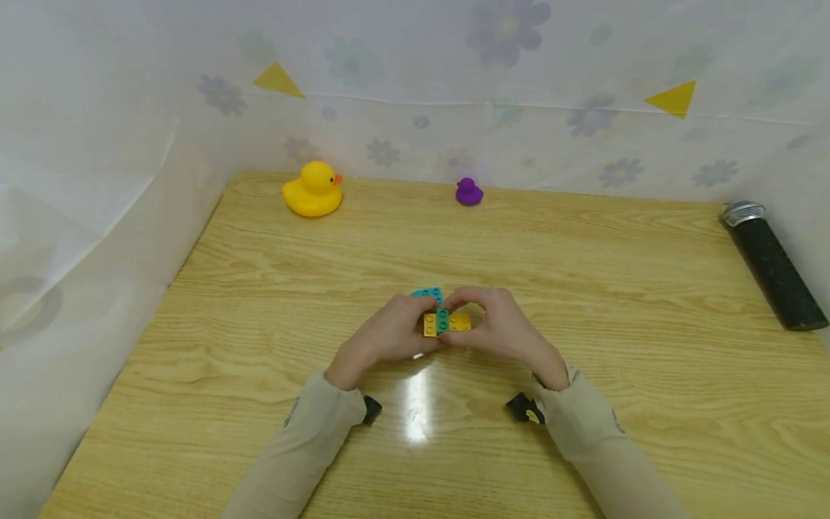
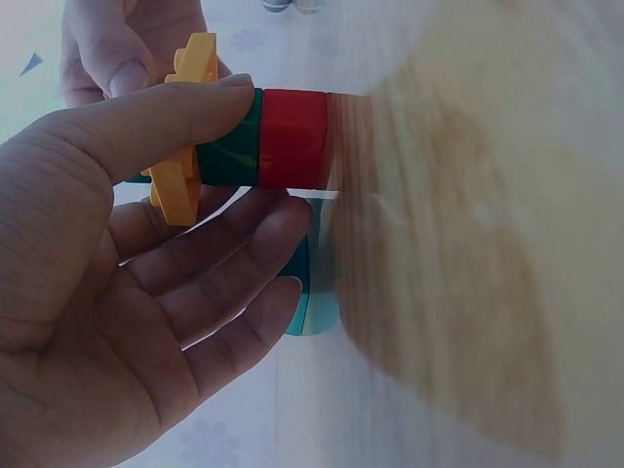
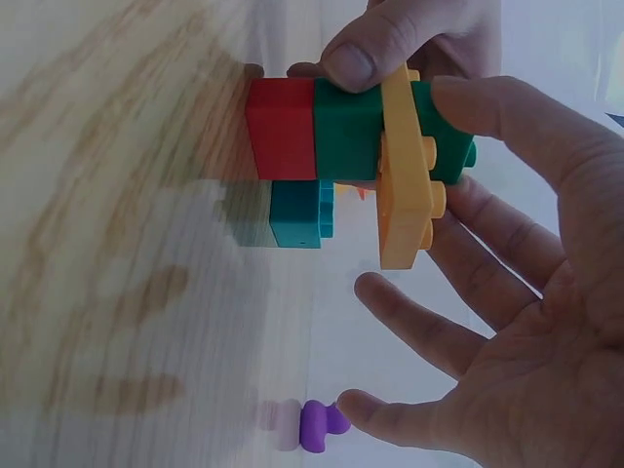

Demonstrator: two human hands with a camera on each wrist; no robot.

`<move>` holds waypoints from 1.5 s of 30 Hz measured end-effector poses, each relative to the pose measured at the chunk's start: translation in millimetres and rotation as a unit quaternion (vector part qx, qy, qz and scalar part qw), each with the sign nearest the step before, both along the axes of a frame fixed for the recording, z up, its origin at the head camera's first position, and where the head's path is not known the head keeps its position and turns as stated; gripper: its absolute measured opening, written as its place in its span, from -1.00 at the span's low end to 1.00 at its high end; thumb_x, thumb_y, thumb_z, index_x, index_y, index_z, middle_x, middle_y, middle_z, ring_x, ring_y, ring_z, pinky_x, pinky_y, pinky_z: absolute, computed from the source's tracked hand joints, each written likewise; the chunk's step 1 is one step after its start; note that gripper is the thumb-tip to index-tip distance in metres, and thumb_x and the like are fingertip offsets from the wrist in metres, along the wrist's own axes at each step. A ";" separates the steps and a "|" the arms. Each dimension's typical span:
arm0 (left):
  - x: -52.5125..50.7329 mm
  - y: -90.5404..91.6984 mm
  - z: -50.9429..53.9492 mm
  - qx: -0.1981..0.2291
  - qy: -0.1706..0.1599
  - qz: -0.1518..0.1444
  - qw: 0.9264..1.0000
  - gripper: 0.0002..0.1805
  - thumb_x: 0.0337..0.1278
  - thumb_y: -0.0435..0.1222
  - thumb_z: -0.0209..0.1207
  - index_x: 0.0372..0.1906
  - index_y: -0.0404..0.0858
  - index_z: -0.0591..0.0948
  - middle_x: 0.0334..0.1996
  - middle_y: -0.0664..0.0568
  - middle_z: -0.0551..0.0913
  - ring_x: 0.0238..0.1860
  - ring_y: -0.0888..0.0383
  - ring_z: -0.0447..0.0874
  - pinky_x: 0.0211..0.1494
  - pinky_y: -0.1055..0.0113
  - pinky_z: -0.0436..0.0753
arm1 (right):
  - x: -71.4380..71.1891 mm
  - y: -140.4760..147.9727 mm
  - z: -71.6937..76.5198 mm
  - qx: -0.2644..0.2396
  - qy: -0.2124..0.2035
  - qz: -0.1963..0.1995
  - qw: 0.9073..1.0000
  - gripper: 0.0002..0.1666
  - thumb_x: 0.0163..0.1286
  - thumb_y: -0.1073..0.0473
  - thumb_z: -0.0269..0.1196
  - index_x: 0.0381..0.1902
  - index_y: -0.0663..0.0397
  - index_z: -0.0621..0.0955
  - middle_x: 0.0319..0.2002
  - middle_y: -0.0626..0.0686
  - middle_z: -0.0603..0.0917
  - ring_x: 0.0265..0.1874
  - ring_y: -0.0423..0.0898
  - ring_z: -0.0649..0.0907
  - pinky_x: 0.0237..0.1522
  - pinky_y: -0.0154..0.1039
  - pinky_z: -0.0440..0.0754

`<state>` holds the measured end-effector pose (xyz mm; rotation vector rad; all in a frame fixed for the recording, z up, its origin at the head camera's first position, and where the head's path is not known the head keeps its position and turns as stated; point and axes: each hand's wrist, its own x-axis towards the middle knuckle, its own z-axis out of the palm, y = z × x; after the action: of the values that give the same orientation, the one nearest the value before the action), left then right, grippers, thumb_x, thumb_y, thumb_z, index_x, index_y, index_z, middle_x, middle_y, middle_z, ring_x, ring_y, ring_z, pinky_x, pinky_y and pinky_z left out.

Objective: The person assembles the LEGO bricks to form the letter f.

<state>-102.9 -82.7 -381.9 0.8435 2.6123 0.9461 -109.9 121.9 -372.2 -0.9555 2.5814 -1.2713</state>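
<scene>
A small brick stack stands on the table between both hands. Lowest is a red brick [image 3: 281,129], then a green brick [image 3: 347,132], a long yellow brick [image 3: 403,195] laid crosswise, and another green brick [image 1: 443,321] on top. My left hand [image 1: 392,328] grips the stack low down, its thumb on the lower green brick in the left wrist view. With thumb and forefinger my right hand [image 1: 506,324] pinches the top green brick; its other fingers spread loose. Behind the stack sits a turquoise brick [image 1: 430,294], partly hidden by my left hand.
On the wooden table [image 1: 259,303], a yellow rubber duck [image 1: 314,191] stands at the back left and a small purple duck [image 1: 469,192] at the back middle. A black microphone [image 1: 774,270] lies along the right edge. Flower-patterned white sheeting [image 1: 415,137] hangs behind.
</scene>
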 end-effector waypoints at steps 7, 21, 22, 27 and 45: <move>0.3 -1.0 -0.1 -0.003 0.000 0.000 1.000 -0.65 0.04 -0.18 0.38 -0.10 -0.21 0.57 -0.35 0.14 0.59 -0.43 0.24 0.44 -0.31 0.42 0.47 | 0.9 -0.7 1.1 0.008 -0.014 -0.006 1.000 -0.69 0.02 0.18 0.51 -0.26 0.02 0.67 -0.26 -0.06 0.72 -0.15 -0.06 0.65 -0.01 0.00 0.53; -1.3 -9.9 1.6 0.012 0.002 -0.009 1.000 -0.51 0.02 -0.18 0.39 0.08 -0.24 0.56 -0.08 0.03 0.65 -0.17 0.19 0.57 -0.01 0.31 0.55 | -2.7 -2.0 -2.6 -0.013 -0.040 0.025 0.999 -0.65 0.08 0.10 0.49 -0.18 0.00 0.64 -0.18 -0.09 0.69 -0.09 -0.09 0.63 0.05 0.08 0.49; -1.5 -10.9 2.2 0.015 -0.002 -0.010 1.000 -0.50 0.01 -0.20 0.40 0.08 -0.25 0.56 -0.09 0.02 0.66 -0.18 0.18 0.58 -0.04 0.31 0.56 | -3.9 -1.2 -2.8 -0.015 -0.043 0.029 0.999 -0.66 0.11 0.10 0.47 -0.17 0.00 0.64 -0.18 -0.09 0.69 -0.09 -0.08 0.63 0.04 0.07 0.50; -2.4 -15.7 5.0 0.002 -0.033 -0.003 0.999 -0.57 -0.02 -0.22 0.41 -0.03 -0.23 0.57 -0.29 0.08 0.62 -0.37 0.21 0.49 -0.28 0.38 0.50 | -9.4 3.8 -5.3 -0.050 -0.064 0.024 0.996 -0.76 0.26 0.22 0.34 -0.12 0.16 0.64 -0.18 0.01 0.69 -0.15 -0.07 0.65 -0.08 -0.06 0.60; -5.0 -19.8 9.3 -0.005 -0.069 -0.013 0.998 -0.51 0.03 -0.20 0.38 0.06 -0.28 0.53 -0.48 0.10 0.50 -0.51 0.21 0.39 -0.45 0.41 0.40 | -41.4 -10.3 -15.6 -0.067 -0.143 -0.017 0.987 -0.63 0.23 0.29 0.35 -0.01 0.31 0.57 -0.03 0.23 0.61 -0.08 0.12 0.64 -0.05 -0.04 0.61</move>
<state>-107.8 -102.5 -372.6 0.7790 2.4809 0.9484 -151.3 111.6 -387.7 -0.6916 2.3278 -1.4843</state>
